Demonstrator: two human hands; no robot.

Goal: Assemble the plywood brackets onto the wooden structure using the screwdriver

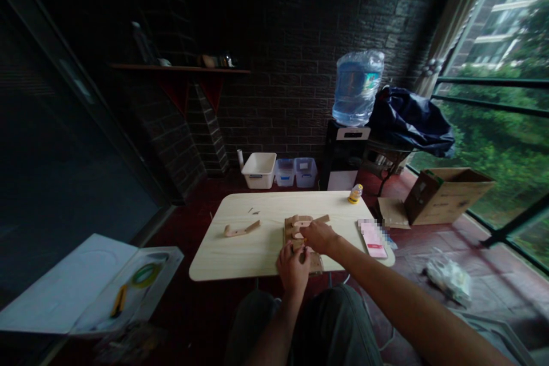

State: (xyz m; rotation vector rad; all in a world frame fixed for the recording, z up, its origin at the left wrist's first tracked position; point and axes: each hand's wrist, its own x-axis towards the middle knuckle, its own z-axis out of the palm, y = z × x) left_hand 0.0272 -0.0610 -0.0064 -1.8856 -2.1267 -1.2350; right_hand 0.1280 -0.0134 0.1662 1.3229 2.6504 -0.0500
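A brown wooden assembly (316,263) lies near the front edge of the pale table (240,261), right of its middle. My left hand (293,266) is closed at the assembly's near left part, fingertips pressed on it. Reaching in from the right, my right hand (318,236) is closed over its upper part; what its fingertips hold is too small to make out. A wooden strip (323,219) sticks out beyond the right hand. On the table's left side rests a separate bent wooden piece (242,231) with a rounded end.
A yellow-capped bottle (355,194) stands at the back right table corner, with a pink-screened phone (374,242) nearer me. Small dark bits (256,213) lie at the back left. Beyond are a white bin (259,171), a water dispenser (345,154) and a cardboard box (446,196).
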